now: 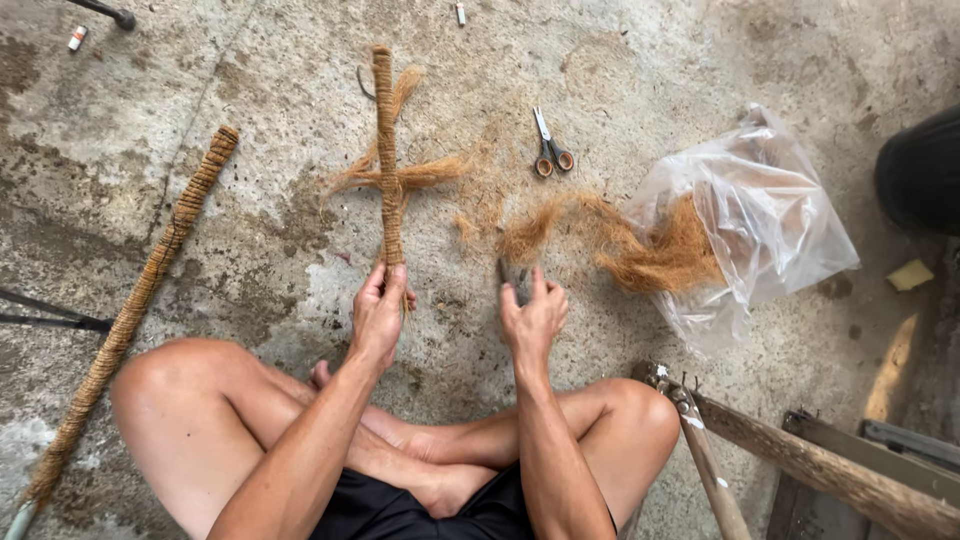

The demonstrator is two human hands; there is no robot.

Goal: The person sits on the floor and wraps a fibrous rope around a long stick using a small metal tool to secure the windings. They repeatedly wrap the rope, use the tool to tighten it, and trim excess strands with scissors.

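My left hand (380,312) grips the near end of a short pole wrapped in brown coir rope (386,150), which points away from me over the concrete floor. Loose coir fibre (420,174) sticks out sideways from its middle. My right hand (533,318) is closed around a small dark object at its fingertips; what it is I cannot tell. Just beyond that hand lies a tuft of loose coir fibre (527,235). My crossed bare legs fill the bottom of the view.
A clear plastic bag (760,215) spilling coir fibre (655,252) lies at right. Small scissors (550,150) lie beyond the fibre. A long coir-wrapped pole (140,295) lies at left. Wooden poles (800,460) lean in at bottom right. A dark round container (922,170) sits at the right edge.
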